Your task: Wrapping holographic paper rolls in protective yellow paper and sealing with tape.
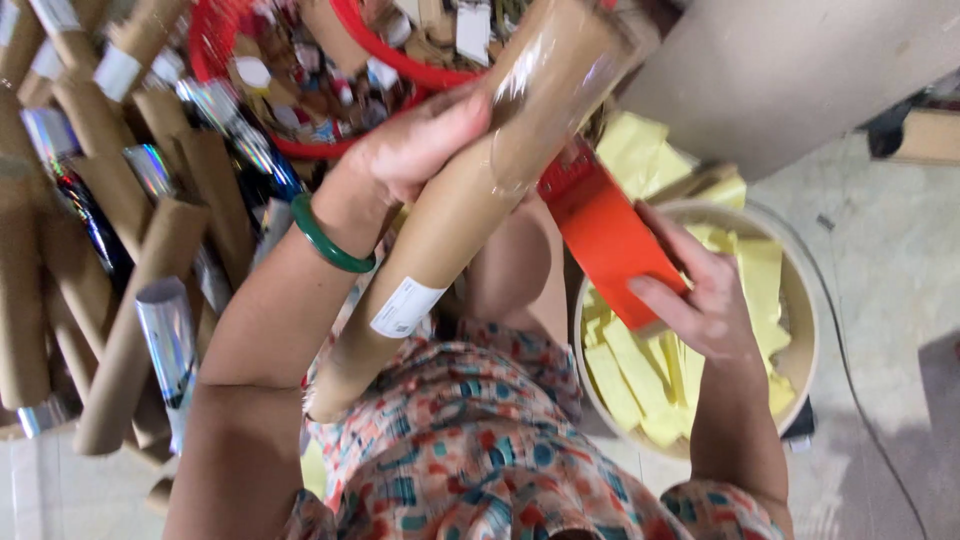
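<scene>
A brown cardboard tube (455,215) with a matt, dull skin is held, and shiny clear tape is wrapped around its top, while a smooth white paper label (404,307) is stuck lower down. A glossy red plastic tape holder (605,240) and a smooth, shiny green bangle (328,241) are seen. Soft-looking matt yellow paper pieces (640,375) are piled in a round tub, and glittery foil rolls (170,345) are laid among more dull cardboard tubes.

A pile of cardboard tubes (120,250) and a red basket (300,140) crowd the left side, leaving no gap there. On the right, the round tub of yellow slips (800,330) blocks the near floor; bare concrete floor (890,260) beyond it lies open.
</scene>
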